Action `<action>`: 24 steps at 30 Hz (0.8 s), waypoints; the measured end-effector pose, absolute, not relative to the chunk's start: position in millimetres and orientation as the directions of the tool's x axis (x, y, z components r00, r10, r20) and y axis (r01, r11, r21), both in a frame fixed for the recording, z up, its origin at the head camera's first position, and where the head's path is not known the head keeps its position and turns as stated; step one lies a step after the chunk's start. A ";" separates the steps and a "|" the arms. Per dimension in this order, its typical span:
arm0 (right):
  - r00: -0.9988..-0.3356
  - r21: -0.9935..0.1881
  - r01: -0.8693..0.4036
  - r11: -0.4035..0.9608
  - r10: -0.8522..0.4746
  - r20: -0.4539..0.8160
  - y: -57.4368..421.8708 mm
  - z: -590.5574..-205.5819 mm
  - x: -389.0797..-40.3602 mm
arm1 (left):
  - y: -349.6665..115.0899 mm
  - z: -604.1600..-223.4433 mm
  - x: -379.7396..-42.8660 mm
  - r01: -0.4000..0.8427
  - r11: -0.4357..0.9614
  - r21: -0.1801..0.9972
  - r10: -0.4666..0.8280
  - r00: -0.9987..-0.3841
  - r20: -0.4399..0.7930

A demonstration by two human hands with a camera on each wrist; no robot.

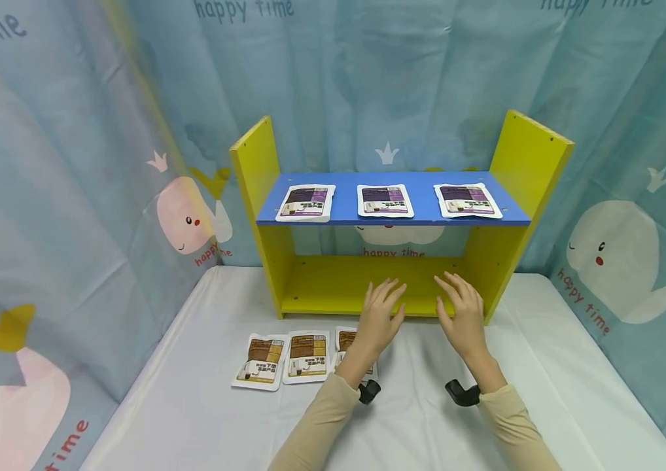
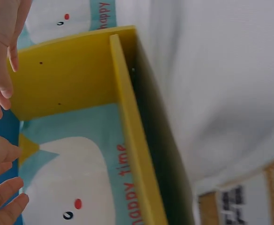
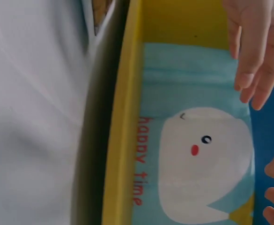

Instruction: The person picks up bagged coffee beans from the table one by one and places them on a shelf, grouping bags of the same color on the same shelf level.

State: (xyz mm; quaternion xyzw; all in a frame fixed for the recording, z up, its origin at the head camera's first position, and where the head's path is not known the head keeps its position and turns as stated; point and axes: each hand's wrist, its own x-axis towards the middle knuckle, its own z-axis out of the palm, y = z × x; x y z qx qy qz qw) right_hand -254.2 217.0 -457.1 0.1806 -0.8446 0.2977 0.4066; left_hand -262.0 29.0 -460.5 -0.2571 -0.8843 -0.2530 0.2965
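Three flat white pouches with purple-and-dark labels (image 1: pixel 385 200) lie in a spaced row on the blue upper board (image 1: pixel 341 204) of a yellow-and-blue panel rack (image 1: pixel 536 154), so this part of the work looks done to me. Three other flat white pouches with brown-and-gold labels (image 1: pixel 307 356) lie side by side on the white table cloth (image 1: pixel 415 432), before the rack on its left side; the third of them is partly hidden by the left forearm. These three are not on the rack, so I judge that about half of the work is left. The left hand (image 1: pixel 377 318) and the right hand (image 1: pixel 464 319) are apart from each other, near the yellow lower board (image 1: pixel 333 284). Their fingers are spread and slightly bent, and neither hand holds anything; whether they touch this board, I cannot tell.
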 end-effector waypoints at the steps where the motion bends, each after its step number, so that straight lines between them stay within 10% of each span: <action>1: -0.617 -0.363 -0.543 0.757 -0.066 0.784 216.0 -459.3 -253.8 | 26.7 -463.9 -261.5 0.596 0.746 0.297 0.306 -0.703 0.642; 24: -0.853 -0.477 -0.482 0.735 -0.269 0.447 180.2 -505.9 -238.8 | -36.1 -509.6 -244.4 0.477 0.760 0.442 0.280 -0.853 0.439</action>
